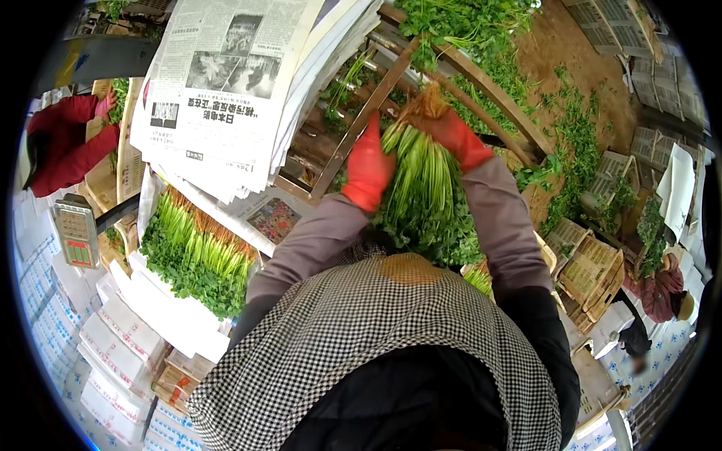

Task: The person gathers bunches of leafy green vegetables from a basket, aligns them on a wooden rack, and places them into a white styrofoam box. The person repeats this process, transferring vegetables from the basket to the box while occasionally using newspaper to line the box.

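Bunch of leafy green stems (pixel 417 177): held in front of the person's chest, beside a rusty frame (pixel 359 143); brown roots (pixel 427 104) toward the top, leaves hanging toward the body. Right hand (pixel 457 139), in a red glove, grasps the bunch near the root end. Left hand (pixel 368 169), also red-gloved, lies along the left side of the stems, fingers pointing up; cannot tell whether they are closed on anything.

Left of the frame: stack of newspapers (pixel 214 143), its edges fanned. Below it, packed greens (pixel 197 259) in a row, roots toward the upper right. Further left, a scale (pixel 75 229) and a co-worker's red sleeve (pixel 79 161). Upper right: loose greens (pixel 575 161) scattered on brown ground (pixel 553 45). Right edge: slatted crates (pixel 590 274).
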A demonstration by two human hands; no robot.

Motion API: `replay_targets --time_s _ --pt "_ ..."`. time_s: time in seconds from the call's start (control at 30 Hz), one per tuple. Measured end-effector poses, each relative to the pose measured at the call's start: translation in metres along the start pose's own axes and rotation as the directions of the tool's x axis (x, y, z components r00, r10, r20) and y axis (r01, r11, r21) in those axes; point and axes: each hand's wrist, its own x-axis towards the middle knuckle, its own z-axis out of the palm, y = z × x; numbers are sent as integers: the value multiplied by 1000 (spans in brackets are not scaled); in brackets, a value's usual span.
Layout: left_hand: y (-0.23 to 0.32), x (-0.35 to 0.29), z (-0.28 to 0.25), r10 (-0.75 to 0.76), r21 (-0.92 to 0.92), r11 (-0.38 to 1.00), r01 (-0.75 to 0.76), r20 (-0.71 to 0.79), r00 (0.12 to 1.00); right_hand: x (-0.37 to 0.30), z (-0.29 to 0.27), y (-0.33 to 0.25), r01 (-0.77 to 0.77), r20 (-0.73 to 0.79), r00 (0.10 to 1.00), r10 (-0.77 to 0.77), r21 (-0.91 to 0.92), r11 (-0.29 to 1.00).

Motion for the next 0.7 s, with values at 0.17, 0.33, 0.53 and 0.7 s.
replay_targets --time_s 0.17,0.33,0.53,0.7 --pt "-27 4 -38 292 -875 428 226 371 881 -33 -21 -31 16 167 986 4 -119 993" --pt "-18 -15 -25 223 -888 430 161 278 934 -50 2 -46 77 200 978 -53 -111 991" --pt "-9 -34 -19 278 -883 469 -23 124 952 -67 20 -56 51 80 997 -18 -429 902" --pt "-14 -41 -33 409 -565 776 -280 113 905 -88 20 -40 19 -57 997 -48 -430 902"
